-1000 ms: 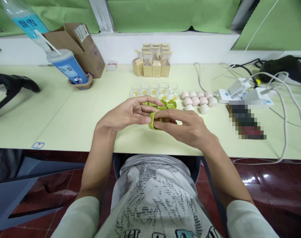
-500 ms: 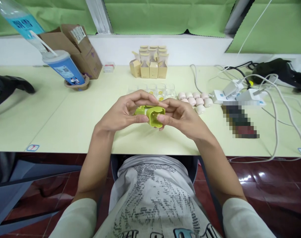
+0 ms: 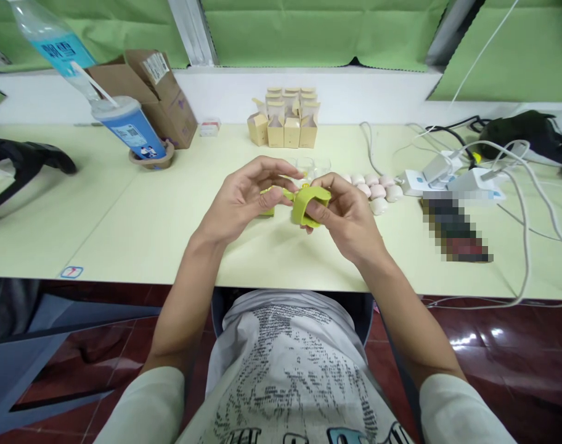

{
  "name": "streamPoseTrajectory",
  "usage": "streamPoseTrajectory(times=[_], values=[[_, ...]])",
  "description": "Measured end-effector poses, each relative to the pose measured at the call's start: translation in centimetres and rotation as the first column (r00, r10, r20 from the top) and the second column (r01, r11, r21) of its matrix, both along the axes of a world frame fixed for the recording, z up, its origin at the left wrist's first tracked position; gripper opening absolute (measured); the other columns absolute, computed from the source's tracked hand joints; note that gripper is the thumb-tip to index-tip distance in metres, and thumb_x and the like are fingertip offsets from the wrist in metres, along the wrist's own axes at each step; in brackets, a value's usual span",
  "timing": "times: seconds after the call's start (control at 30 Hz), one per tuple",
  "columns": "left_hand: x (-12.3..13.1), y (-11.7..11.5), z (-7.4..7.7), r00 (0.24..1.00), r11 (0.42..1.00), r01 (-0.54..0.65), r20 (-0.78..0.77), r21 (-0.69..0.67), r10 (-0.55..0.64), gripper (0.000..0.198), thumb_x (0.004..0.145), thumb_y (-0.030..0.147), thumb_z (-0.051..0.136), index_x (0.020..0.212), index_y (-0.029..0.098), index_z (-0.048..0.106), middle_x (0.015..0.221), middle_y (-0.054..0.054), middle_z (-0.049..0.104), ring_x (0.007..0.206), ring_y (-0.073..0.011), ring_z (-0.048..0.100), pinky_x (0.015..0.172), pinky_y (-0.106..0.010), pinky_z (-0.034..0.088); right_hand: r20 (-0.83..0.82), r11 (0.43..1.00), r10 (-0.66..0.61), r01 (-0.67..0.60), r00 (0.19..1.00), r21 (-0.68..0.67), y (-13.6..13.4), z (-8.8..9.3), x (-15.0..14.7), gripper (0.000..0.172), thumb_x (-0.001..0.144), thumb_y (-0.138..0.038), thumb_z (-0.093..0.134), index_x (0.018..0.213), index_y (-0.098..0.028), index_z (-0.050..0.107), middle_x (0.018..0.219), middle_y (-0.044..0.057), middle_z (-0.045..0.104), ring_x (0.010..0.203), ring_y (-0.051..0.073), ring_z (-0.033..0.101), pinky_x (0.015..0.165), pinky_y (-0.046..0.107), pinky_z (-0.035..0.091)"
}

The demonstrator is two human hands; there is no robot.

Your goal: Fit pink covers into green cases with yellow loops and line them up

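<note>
A lime-green hollow plastic shell [image 3: 300,209] with a scalloped rim is held in my right hand [image 3: 348,216]. The right thumb reaches into its opening and the fingers curl behind it. My left hand [image 3: 241,197] hovers just left of the shell, its thumb apart from its curved fingers, and I see nothing gripped in it. More lime-green plastic [image 3: 268,213] shows behind and below the left thumb, seemingly on the table; the hand hides most of it. Clear plastic cups [image 3: 305,165] with small yellow marks stand beyond the hands, partly covered.
Several small open cartons [image 3: 283,131] stand at the back. Pale pink round pieces [image 3: 378,191] sit right of the hands, near a power strip [image 3: 417,183] with white cables. A blue cup [image 3: 135,132], a bottle [image 3: 61,52] and a cardboard box [image 3: 170,102] are at left.
My right hand has drawn the shell to the right and turned it, away from my left hand. The left thumb has come off the shell. The whole view has shifted slightly.
</note>
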State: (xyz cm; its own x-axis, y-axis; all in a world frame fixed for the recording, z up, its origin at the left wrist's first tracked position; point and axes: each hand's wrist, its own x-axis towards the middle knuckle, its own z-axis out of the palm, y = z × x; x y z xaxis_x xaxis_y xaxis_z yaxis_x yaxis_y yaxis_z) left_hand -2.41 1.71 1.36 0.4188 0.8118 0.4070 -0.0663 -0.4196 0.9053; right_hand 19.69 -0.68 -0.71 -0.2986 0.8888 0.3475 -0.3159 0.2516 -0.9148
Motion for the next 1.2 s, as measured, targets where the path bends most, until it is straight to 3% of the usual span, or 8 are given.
streamPoseTrajectory(times=[0.13, 0.3, 0.6, 0.7, 0.83, 1.07, 1.13, 1.2], values=[[0.6, 0.1, -0.2, 0.997, 0.998, 0.034, -0.067, -0.053, -0.037, 0.051, 0.091, 0.064, 0.088, 0.111, 0.020, 0.074, 0.102, -0.006, 0.077, 0.091, -0.0175, 0.075, 0.082, -0.029, 0.063, 0.000, 1.000, -0.013, 0.013, 1.000, 0.010, 0.1, -0.1, 0.0, 0.043, 0.084, -0.051, 0.098, 0.098, -0.028, 0.065, 0.088, -0.003, 0.073, 0.071, 0.015, 0.070, 0.060, 0.030, 0.061], [1.8, -0.1, -0.7, 0.998, 0.997, 0.040, -0.051, -0.070, -0.044, 0.056, 0.087, 0.071, 0.088, 0.099, 0.020, 0.067, 0.089, -0.002, 0.071, 0.078, -0.0139, 0.070, 0.073, -0.026, 0.059, 0.014, 0.999, 0.012, -0.012, 1.000, -0.033, 0.3, -0.4, -0.2, 0.047, 0.079, -0.052, 0.101, 0.100, -0.029, 0.067, 0.087, -0.002, 0.074, 0.074, 0.020, 0.073, 0.061, 0.034, 0.062], [1.2, -0.1, -0.6, 0.979, 0.983, -0.166, -0.105, 0.075, 0.173, 0.057, 0.085, 0.076, 0.086, 0.085, 0.021, 0.072, 0.088, -0.005, 0.074, 0.086, -0.0184, 0.068, 0.073, -0.031, 0.053, 0.055, 0.987, -0.135, 0.130, 0.989, 0.092, -0.2, -0.9, -1.1, 0.040, 0.081, -0.051, 0.100, 0.098, -0.028, 0.072, 0.089, 0.000, 0.069, 0.071, 0.016, 0.066, 0.060, 0.031, 0.062], [1.0, -0.1, -0.3, 0.965, 0.971, -0.224, -0.119, 0.079, 0.232, 0.053, 0.087, 0.071, 0.087, 0.083, 0.020, 0.072, 0.088, -0.005, 0.075, 0.082, -0.0175, 0.066, 0.068, -0.029, 0.050, 0.063, 0.988, -0.136, 0.131, 0.989, 0.081, -0.3, -1.0, -1.5, 0.044, 0.084, -0.057, 0.097, 0.100, -0.026, 0.070, 0.088, -0.001, 0.068, 0.070, 0.015, 0.065, 0.055, 0.029, 0.061], [1.0, 0.1, -0.3, 0.954, 0.961, -0.257, -0.130, 0.097, 0.269, 0.050, 0.088, 0.066, 0.087, 0.082, 0.019, 0.072, 0.086, -0.005, 0.075, 0.081, -0.0177, 0.067, 0.069, -0.029, 0.051, 0.052, 0.990, -0.139, 0.136, 0.989, 0.047, -0.2, -1.3, -1.7, 0.038, 0.087, -0.049, 0.096, 0.103, -0.026, 0.071, 0.091, -0.002, 0.071, 0.065, 0.013, 0.066, 0.053, 0.029, 0.062], [-0.2, 0.3, -0.2, 0.943, 0.945, -0.279, -0.139, 0.171, 0.304, 0.025, 0.098, 0.044, 0.076, 0.098, 0.019, 0.078, 0.097, -0.007, 0.079, 0.089, -0.0179, 0.071, 0.073, -0.028, 0.054, 0.083, 0.993, -0.111, 0.106, 0.990, 0.061, -0.2, -1.2, -0.7, 0.036, 0.092, -0.044, 0.093, 0.122, -0.028, 0.081, 0.125, 0.005, 0.082, 0.091, 0.021, 0.083, 0.081, 0.042, 0.075], [-1.7, 0.3, 0.1, 0.904, 0.930, -0.314, -0.238, 0.192, 0.354, 0.025, 0.098, 0.040, 0.075, 0.112, 0.020, 0.079, 0.104, -0.007, 0.081, 0.096, -0.0199, 0.074, 0.078, -0.028, 0.056, 0.133, 0.975, -0.205, 0.190, 0.970, 0.118, 0.1, -0.9, 0.0, 0.035, 0.089, -0.042, 0.095, 0.118, -0.028, 0.083, 0.119, 0.005, 0.085, 0.093, 0.023, 0.083, 0.083, 0.045, 0.075], [-3.6, 0.5, 0.3, 0.788, 0.877, -0.418, -0.387, 0.235, 0.479, 0.035, 0.096, 0.036, 0.076, 0.128, 0.021, 0.075, 0.114, -0.008, 0.081, 0.103, -0.0223, 0.074, 0.087, -0.032, 0.058, 0.243, 0.908, -0.370, 0.294, 0.897, 0.298, 0.8, -0.8, 0.6, 0.030, 0.089, -0.038, 0.095, 0.116, -0.028, 0.085, 0.112, 0.005, 0.086, 0.092, 0.025, 0.083, 0.086, 0.047, 0.073]])
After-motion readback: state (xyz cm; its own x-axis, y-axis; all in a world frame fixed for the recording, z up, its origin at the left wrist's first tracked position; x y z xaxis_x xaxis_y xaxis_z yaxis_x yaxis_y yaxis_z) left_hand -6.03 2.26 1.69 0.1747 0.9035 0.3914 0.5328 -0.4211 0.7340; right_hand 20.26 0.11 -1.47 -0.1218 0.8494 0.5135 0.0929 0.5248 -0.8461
